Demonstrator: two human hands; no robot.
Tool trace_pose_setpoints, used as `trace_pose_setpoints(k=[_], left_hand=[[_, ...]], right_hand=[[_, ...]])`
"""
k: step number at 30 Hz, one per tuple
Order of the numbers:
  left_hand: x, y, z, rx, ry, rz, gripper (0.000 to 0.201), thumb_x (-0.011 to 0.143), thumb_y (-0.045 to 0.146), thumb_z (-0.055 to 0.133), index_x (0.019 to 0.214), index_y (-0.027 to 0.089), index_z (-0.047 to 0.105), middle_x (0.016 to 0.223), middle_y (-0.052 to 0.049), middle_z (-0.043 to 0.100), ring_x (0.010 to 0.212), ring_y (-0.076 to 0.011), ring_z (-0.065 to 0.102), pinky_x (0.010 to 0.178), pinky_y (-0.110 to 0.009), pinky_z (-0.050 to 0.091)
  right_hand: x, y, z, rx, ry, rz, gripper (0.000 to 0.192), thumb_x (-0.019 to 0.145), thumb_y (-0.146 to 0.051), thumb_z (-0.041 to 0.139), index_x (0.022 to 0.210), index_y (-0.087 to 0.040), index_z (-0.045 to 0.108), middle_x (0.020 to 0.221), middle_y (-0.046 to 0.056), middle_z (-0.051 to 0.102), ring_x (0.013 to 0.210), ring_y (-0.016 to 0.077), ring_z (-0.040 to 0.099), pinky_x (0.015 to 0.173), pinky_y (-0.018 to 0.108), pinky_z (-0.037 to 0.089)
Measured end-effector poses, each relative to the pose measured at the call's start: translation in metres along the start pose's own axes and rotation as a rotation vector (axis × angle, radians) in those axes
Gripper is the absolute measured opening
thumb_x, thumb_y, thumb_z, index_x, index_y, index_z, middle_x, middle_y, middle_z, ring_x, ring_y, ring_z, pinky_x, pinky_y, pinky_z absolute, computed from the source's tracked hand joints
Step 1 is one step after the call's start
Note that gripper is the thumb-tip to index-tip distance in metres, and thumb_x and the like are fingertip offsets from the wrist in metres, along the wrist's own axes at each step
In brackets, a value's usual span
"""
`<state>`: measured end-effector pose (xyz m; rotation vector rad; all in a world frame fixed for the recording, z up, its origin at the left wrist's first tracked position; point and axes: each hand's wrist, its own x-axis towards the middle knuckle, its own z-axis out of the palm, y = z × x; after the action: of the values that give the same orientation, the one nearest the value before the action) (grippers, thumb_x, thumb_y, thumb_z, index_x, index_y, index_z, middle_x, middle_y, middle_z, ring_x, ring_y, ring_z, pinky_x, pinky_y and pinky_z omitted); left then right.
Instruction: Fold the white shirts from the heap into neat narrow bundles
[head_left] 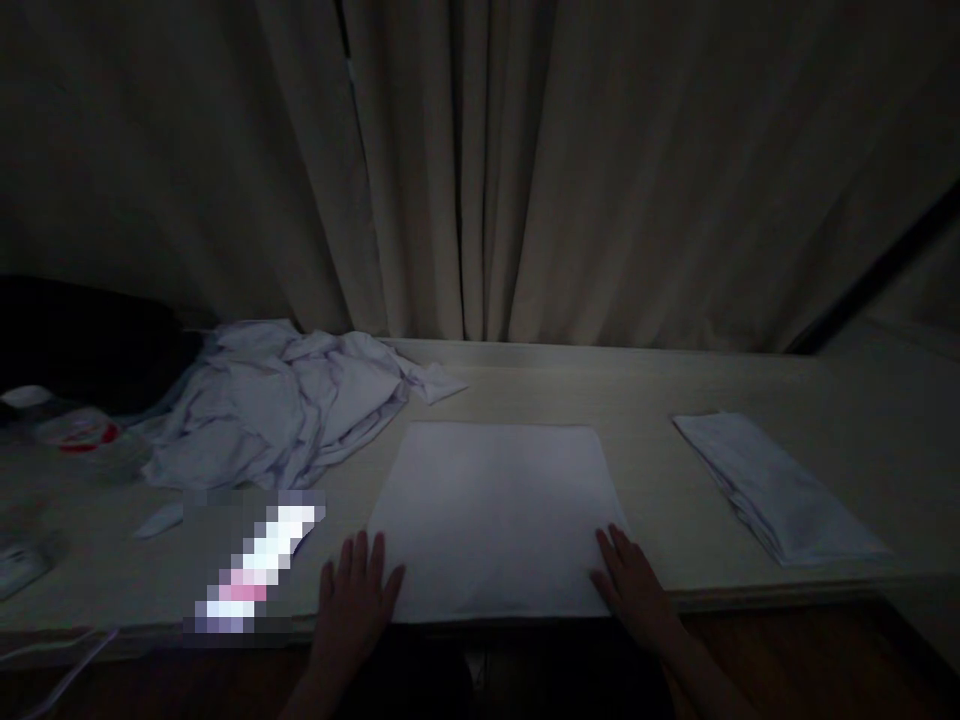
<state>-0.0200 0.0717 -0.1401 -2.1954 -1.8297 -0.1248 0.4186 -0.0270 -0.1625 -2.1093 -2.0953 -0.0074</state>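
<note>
"What sort of place is it?"
"A dim room, likely in a home: a long curtain (637,180) hangs behind the pale surface (555,392)."
"What else suggests so?"
"A rumpled heap of cloth (300,400), a bottle (79,430), and a brown, wood-like floor (787,645) below."

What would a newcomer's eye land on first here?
Probably the bright pixelated patch at the front left of the table, glaring in dim surroundings. Next, the smooth white sheet front and centre, left hand at its left edge, right hand at its right. Behind the patch lies a crumpled white cloth heap.
</note>
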Motion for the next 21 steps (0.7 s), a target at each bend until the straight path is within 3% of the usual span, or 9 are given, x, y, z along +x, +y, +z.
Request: trace_pose_setpoints(k=[4,8,12,17,21], left_hand=[[-0.001,0.013,-0.005,-0.025,0.032,0.015,0.063,0.084,0.047,0.037,0.132,0.008,0.044,0.142,-0.025,0.037,0.134,-0.0411,0.029,0.106,-0.059,0.023],[-0.002,0.047,-0.007,-0.089,0.035,0.077,0.057,0.084,0.045,0.039,0.133,0.016,0.045,0.144,-0.020,0.038,0.135,-0.0378,0.028,0.107,-0.057,0.022],[-0.002,0.072,-0.005,-0.079,-0.032,-0.035,0.058,0.084,0.046,0.038,0.136,0.018,0.041,0.146,-0.018,0.034,0.136,-0.0390,0.025,0.105,-0.062,0.020],[0.011,0.066,0.008,-0.113,-0.097,-0.011,0.059,0.084,0.049,0.036,0.137,0.023,0.037,0.148,-0.014,0.031,0.137,-0.0381,0.022,0.106,-0.063,0.016],[0.055,0.050,0.020,-0.185,-0.129,0.135,0.065,0.084,0.059,0.033,0.140,0.026,0.030,0.150,-0.011,0.028,0.139,-0.0356,0.019,0.108,-0.062,0.015]], right_hand=[[0.011,-0.001,-0.007,-0.019,0.102,-0.035,0.058,0.092,-0.046,0.035,0.139,-0.013,0.035,0.147,0.018,0.032,0.137,0.0275,0.026,0.110,0.049,0.028],[0.045,-0.003,-0.009,-0.022,0.151,-0.080,0.054,0.092,-0.042,0.036,0.136,-0.012,0.039,0.144,0.018,0.036,0.135,0.0271,0.029,0.109,0.048,0.031],[0.085,-0.004,-0.006,-0.020,0.142,-0.104,0.054,0.092,-0.044,0.036,0.136,-0.013,0.040,0.144,0.017,0.036,0.135,0.0267,0.030,0.108,0.047,0.032],[0.112,0.007,0.002,0.002,0.061,-0.098,0.054,0.091,-0.048,0.035,0.136,-0.019,0.041,0.143,0.013,0.040,0.132,0.0248,0.036,0.107,0.044,0.034],[0.112,0.021,-0.002,0.008,0.073,-0.062,0.052,0.090,-0.049,0.037,0.134,-0.023,0.044,0.141,0.011,0.044,0.128,0.0242,0.042,0.105,0.043,0.036]])
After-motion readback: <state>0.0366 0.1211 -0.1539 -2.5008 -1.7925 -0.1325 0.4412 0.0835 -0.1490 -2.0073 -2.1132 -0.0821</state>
